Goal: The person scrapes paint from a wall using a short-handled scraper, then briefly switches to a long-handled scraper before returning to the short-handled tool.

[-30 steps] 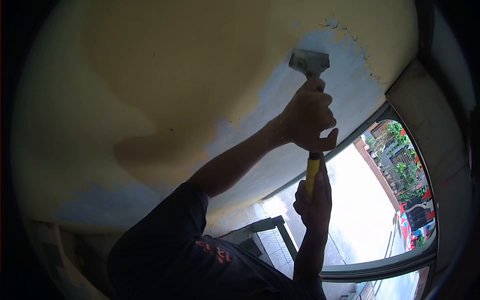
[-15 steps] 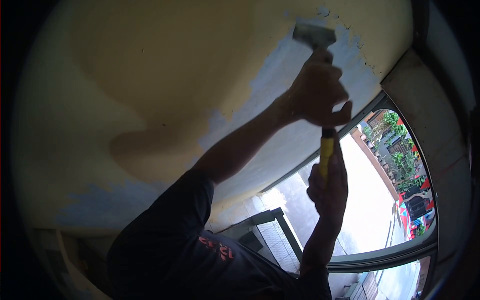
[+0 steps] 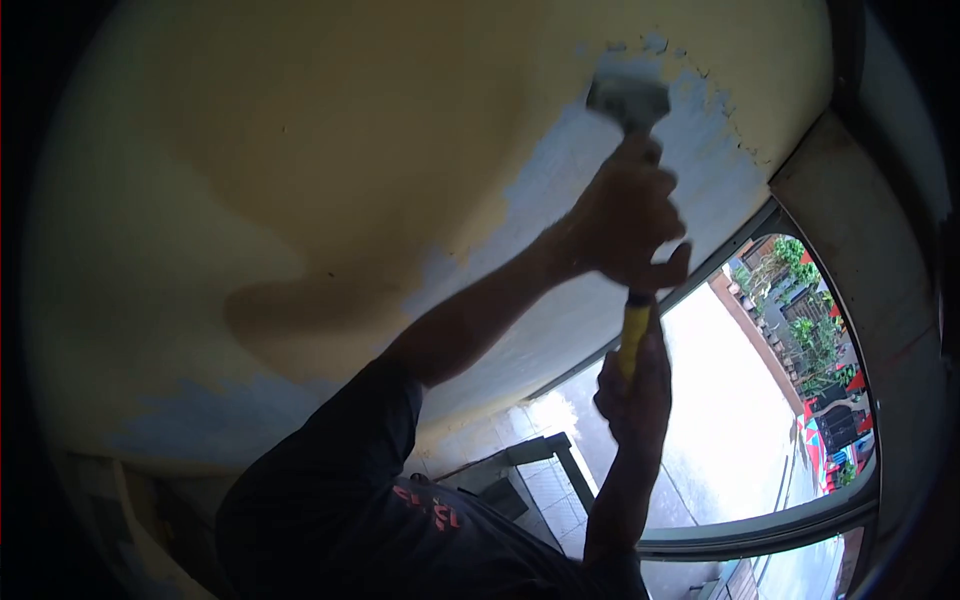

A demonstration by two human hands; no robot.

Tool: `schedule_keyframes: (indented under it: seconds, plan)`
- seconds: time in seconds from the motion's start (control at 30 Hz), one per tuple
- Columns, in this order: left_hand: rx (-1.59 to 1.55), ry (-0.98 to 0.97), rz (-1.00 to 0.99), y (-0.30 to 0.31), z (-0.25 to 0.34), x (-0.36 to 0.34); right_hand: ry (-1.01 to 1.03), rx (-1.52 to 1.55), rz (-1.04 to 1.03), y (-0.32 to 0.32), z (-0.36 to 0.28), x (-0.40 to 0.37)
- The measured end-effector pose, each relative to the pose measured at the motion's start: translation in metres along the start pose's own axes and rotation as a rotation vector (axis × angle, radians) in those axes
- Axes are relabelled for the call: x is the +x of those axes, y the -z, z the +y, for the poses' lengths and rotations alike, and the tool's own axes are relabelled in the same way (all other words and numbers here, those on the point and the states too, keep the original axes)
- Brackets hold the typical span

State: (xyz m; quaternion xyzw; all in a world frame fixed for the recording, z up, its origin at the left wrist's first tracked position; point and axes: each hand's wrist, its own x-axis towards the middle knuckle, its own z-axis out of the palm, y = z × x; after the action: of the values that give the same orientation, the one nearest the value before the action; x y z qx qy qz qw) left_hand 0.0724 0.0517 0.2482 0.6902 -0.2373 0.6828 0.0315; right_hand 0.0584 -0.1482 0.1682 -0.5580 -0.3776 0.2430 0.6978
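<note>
A scraper with a wide, dull metal blade (image 3: pixel 628 100) lies against or close to the wall, at the top edge of a bare bluish patch (image 3: pixel 560 190). My left hand (image 3: pixel 632 215) is wrapped round its shaft just below the blade, thumb sticking out. Lower down, my right hand (image 3: pixel 637 385) grips the yellow handle (image 3: pixel 633 335). Curled, flaking paint (image 3: pixel 655 43) edges the patch just above the blade. Whether the blade touches the wall cannot be made out through the blur.
Yellowish paint covers the rest of the wall (image 3: pixel 380 120), with shadows across it. To the right, a framed opening (image 3: pixel 735 225) shows bright paving, plants and red bunting outside. A dark metal frame (image 3: pixel 570 470) stands below, and a brown panel (image 3: pixel 850 220) borders the opening.
The scraper and both hands have shifted down in the view, with the handle end swinging slightly left. The wall has also slid down a little as the camera moved. Both grips stay closed.
</note>
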Motion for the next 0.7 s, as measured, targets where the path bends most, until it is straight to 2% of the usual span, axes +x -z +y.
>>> schedule_keyframes:
  seconds: [0.03,0.1,0.17,0.23,0.3,0.33,0.43,0.53,0.63,0.7]
  plan:
    - [-0.005,0.033,-0.050,0.002,-0.003,0.009,0.020,-0.049,0.026,-0.005,-0.009,0.004]
    - [-0.054,0.066,-0.024,0.004,0.001,0.011,0.011,-0.071,0.024,-0.006,-0.015,-0.002]
    - [-0.007,0.032,-0.028,0.009,0.010,-0.013,-0.041,-0.122,0.060,-0.009,-0.001,-0.019]
    - [-0.073,0.048,-0.013,0.013,0.012,-0.018,-0.086,0.015,-0.008,-0.016,0.006,-0.020]
    - [-0.028,0.015,-0.036,0.008,0.006,-0.015,-0.042,-0.162,0.079,-0.011,-0.001,-0.013]
    - [0.000,-0.010,0.006,0.005,0.001,-0.001,-0.062,-0.029,0.062,-0.002,-0.004,-0.006]
    - [-0.004,0.022,0.035,0.004,-0.001,0.019,0.002,-0.140,0.032,-0.002,-0.026,0.001]
    - [-0.047,0.033,0.036,0.006,0.008,-0.011,-0.021,-0.119,0.080,-0.013,-0.003,-0.019]
    - [-0.092,0.080,-0.066,0.012,0.015,-0.024,-0.070,0.002,0.036,-0.013,0.009,-0.019]
    - [-0.054,-0.026,0.050,0.005,-0.005,-0.004,-0.045,0.006,0.090,-0.013,0.001,-0.007]
